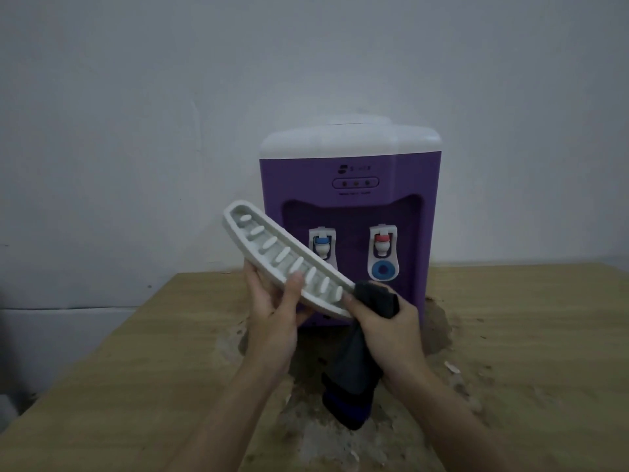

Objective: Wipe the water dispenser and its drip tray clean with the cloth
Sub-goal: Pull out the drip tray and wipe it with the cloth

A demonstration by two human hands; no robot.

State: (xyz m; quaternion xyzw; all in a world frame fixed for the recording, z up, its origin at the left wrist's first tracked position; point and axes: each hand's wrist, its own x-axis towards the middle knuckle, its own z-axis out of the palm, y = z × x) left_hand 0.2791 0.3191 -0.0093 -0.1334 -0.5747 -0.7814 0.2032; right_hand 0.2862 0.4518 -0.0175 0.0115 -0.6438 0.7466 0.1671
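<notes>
While the purple water dispenser [350,233] stands on the worktop [510,335], the drip tray [289,260] is up in the air before it, tilted. The left hand [272,318] has its grip around the tray's middle; the right hand [388,325] clutches the dark cloth [354,376] at the tray's near end. Light, stiff plastic, I reckon, probably slick when wet, so the rims look safest; the cloth hangs limp.

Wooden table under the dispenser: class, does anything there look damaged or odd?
Yes. The wooden table has a worn, flaky patch where its surface has peeled, around the base of the purple water dispenser and toward the viewer. Also, the drip tray is off the dispenser, gripped by the left hand.
</notes>
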